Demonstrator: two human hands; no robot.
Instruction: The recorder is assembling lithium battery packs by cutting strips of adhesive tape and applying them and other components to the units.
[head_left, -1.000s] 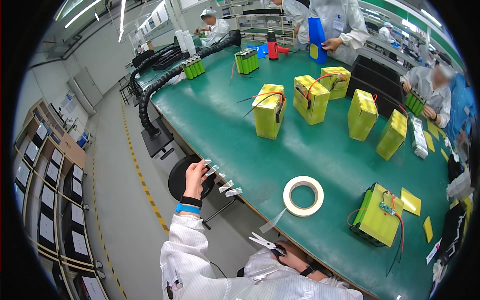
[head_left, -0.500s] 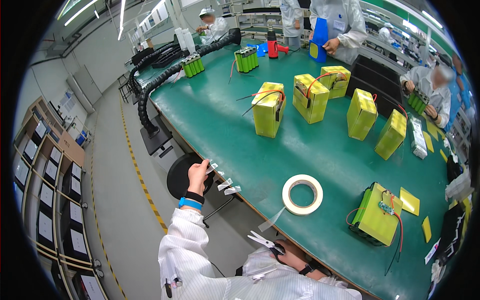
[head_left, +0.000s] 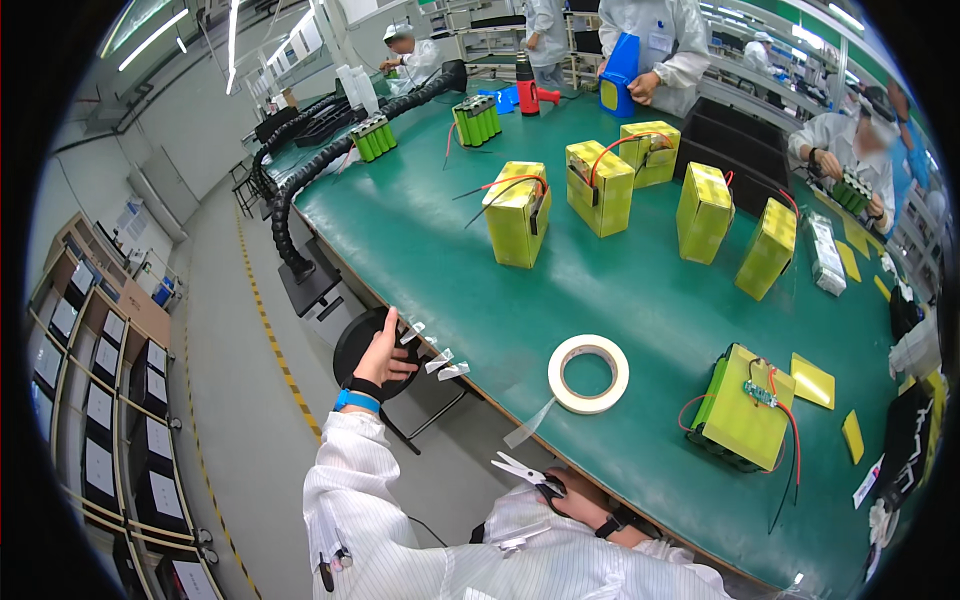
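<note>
My left hand is open beside the table's left edge, thumb up and fingers spread, holding nothing. Three short clear tape strips stick to that edge, the uppermost just by my fingers. Low by the near edge, my right hand grips scissors with black handles; their pale blades are parted and point left. A white roll of tape lies flat on the table, its loose clear end reaching over the edge above the blades. To its right rests a green battery pack with a small circuit board and red and black wires.
Several yellow-wrapped battery packs stand mid-table with wires on top. Behind them are a black bin, a red heat gun and green cell packs. A round black stool sits beside the table. Co-workers work around the far sides.
My left hand has let go at the upper tape strip, opened its fingers and drawn slightly left and back. My right hand keeps the scissors. The whole view has shifted slightly.
</note>
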